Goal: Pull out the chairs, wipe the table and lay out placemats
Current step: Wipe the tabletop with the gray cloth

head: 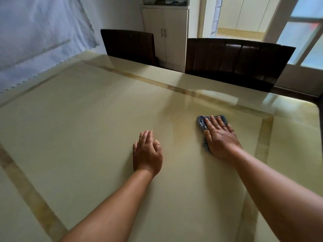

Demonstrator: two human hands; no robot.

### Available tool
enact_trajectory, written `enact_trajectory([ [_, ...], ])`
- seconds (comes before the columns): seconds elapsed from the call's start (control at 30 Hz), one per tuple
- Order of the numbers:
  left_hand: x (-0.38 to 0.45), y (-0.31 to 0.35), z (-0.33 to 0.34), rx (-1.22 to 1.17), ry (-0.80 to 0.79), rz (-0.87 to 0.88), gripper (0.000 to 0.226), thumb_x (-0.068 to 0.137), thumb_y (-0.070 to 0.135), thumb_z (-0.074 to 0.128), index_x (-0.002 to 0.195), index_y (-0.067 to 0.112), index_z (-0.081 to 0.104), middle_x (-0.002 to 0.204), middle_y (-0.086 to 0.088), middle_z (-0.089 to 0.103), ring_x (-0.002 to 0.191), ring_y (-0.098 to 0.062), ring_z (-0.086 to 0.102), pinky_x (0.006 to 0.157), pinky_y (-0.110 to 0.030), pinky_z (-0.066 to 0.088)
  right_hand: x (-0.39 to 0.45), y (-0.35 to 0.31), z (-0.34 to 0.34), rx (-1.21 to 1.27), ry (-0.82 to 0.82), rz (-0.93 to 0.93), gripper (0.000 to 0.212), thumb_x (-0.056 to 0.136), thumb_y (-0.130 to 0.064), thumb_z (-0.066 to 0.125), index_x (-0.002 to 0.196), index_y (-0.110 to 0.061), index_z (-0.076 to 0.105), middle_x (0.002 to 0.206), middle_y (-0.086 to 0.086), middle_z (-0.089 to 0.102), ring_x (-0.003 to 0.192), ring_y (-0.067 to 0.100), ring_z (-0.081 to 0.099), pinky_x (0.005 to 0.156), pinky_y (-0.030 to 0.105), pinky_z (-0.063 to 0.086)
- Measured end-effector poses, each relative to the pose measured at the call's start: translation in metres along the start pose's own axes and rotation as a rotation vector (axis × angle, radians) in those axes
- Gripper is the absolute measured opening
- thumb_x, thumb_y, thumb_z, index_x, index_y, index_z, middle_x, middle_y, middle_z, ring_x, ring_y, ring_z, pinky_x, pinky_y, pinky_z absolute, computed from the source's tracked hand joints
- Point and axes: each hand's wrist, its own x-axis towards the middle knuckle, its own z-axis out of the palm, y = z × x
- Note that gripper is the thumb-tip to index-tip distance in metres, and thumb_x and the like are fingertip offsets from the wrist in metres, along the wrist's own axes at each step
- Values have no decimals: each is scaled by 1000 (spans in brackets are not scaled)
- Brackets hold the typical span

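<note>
The wiping step is judged to be in hand. A blue-grey cloth (206, 122) is pressed flat onto the table (73, 119) under the right hand (221, 138), fingers extended and laid over it rather than curled around it, toward the far right corner. The left hand (147, 154) is rested open and empty, palm down, near the middle of the table. Two dark chairs (239, 63) are seen along the far edge. No placemats are visible. Next, the cloth is likely to be swept across the uncovered surface, with steady downward pressure required.
</note>
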Motion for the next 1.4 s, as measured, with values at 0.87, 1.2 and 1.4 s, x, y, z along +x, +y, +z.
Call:
enact_trajectory([
  [0.87,42,3,18,-14,84,-21,92,69,59,-5,146,20,26,154,-2,30,144,-13,20,116,-31,8,110,-20,-4,-70,37,-58,54,101,-39,20,152,-24,13,161,-3,6,148,13,-1,120,32,0],
  [1.2,43,5,17,-11,97,-1,89,72,58,-3,149,19,17,158,0,18,145,-13,18,116,-33,8,90,-121,19,-73,-128,-421,57,101,-45,20,152,-30,1,160,-8,-7,147,12,-12,119,32,-7],
  [1.4,43,4,19,29,90,-18,88,71,59,-4,149,24,17,158,4,15,144,-13,19,116,-31,9,126,-120,16,-109,-95,-628,53,102,-41,19,153,-25,11,161,-3,6,148,16,-3,120,33,-7],
])
